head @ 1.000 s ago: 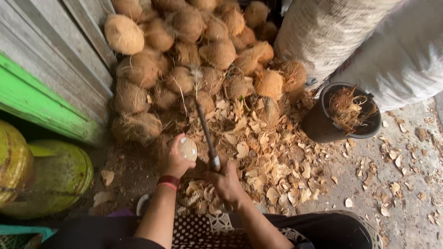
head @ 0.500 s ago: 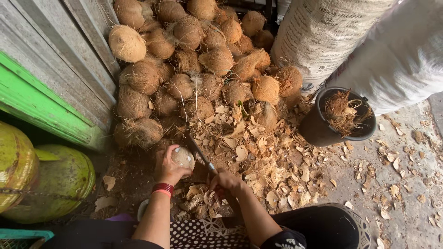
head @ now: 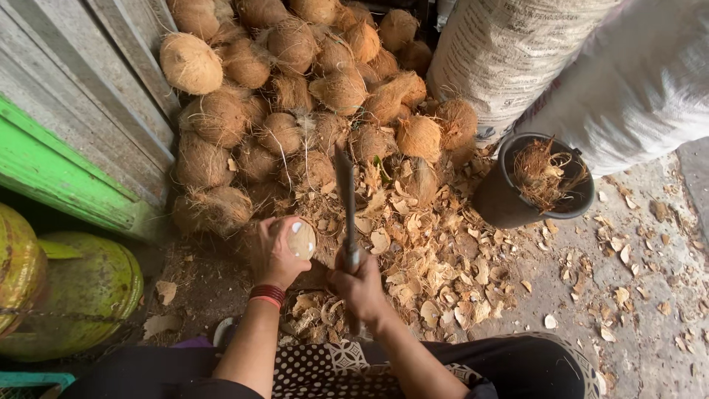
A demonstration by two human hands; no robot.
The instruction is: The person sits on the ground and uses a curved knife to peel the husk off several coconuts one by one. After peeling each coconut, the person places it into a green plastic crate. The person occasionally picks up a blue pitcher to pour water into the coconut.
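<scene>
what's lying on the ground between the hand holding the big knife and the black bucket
In the head view, a litter of pale brown coconut shell chips covers the ground between the right hand and the black plastic bucket.

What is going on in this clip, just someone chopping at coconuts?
A seated person grips a partly peeled coconut in the left hand and holds a long blade raised upright in the right hand. Pale shell shavings litter the ground before a pile of husked coconuts. A dark bucket of husk fibre stands to the right.
</scene>
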